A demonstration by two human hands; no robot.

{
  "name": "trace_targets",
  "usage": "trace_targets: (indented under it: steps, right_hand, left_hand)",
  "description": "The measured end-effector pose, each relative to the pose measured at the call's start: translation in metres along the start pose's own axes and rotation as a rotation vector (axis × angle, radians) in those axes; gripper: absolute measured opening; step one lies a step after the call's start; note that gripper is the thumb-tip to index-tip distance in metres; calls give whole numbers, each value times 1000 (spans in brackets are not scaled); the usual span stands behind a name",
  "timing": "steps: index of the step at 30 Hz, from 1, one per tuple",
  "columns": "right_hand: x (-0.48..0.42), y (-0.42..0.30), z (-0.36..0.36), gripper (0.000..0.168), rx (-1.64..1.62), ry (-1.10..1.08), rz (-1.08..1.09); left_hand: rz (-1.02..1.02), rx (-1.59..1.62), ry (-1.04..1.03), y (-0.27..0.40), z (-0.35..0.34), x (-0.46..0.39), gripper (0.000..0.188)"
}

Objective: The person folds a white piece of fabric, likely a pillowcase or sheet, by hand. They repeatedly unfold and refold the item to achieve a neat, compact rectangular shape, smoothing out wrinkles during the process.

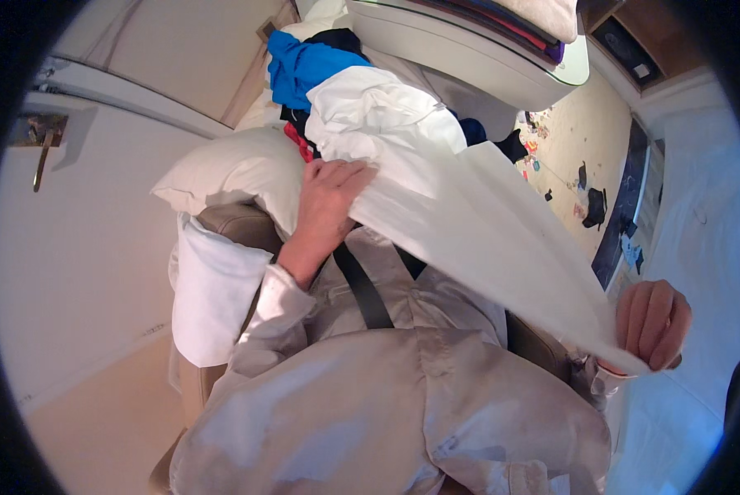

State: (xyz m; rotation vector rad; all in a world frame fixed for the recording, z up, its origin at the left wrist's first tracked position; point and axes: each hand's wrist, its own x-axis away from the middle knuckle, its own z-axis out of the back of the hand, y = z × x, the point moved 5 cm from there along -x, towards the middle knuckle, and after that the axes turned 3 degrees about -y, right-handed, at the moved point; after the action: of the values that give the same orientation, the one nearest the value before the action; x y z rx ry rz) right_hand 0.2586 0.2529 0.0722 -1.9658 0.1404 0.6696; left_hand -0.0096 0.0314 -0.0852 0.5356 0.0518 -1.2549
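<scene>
A large white cloth (469,210) stretches across my lap from upper left to lower right. My right hand (653,325) is closed on its far corner at the right. My left hand (333,198) grips the cloth's near edge, its fingers curled on the fabric. Beyond the hands, the cloth bunches up against a pile of clothes, with a blue garment (311,68), a black one (339,40) and a bit of red fabric (297,139) showing beside and under it. How much of the pile lies beneath the white cloth is hidden.
A white pillow (240,167) lies left of the pile, above a brown armrest (237,226) with a white cloth (212,297) draped over it. Folded fabrics (531,31) rest on a white cabinet (469,59). Small scraps and dark items (594,207) are scattered at the right.
</scene>
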Motion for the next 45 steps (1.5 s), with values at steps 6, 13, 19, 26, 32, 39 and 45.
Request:
trace_targets:
  steps: [6, 13, 19, 26, 32, 39, 45]
  right_hand:
    - [-6, 10, -24, 13, -37, -106, -83]
    - [-12, 92, -7, 24, 141, 300, -489]
    - [-13, 166, -3, 14, 7, 437, -896]
    - [-8, 195, -9, 17, 31, 329, -945]
    - [-10, 192, -3, 19, -24, 454, -943]
    - [-9, 207, -8, 18, -63, 380, -962]
    - [-31, 183, -18, 18, -46, 385, -868]
  left_hand:
    - [36, 103, -274, -5, -4, 34, 42]
    - [191, 367, -511, -3, -5, 49, 32]
    - [446, 575, -351, -25, 5, 13, 30]
    - [554, 279, -358, -71, -61, -10, 45]
    - [489, 229, -755, -81, -75, -21, 57]
    - [389, 1313, -636, -81, -86, -27, 56]
    - [602, 1514, -224, -101, -88, -43, 64]
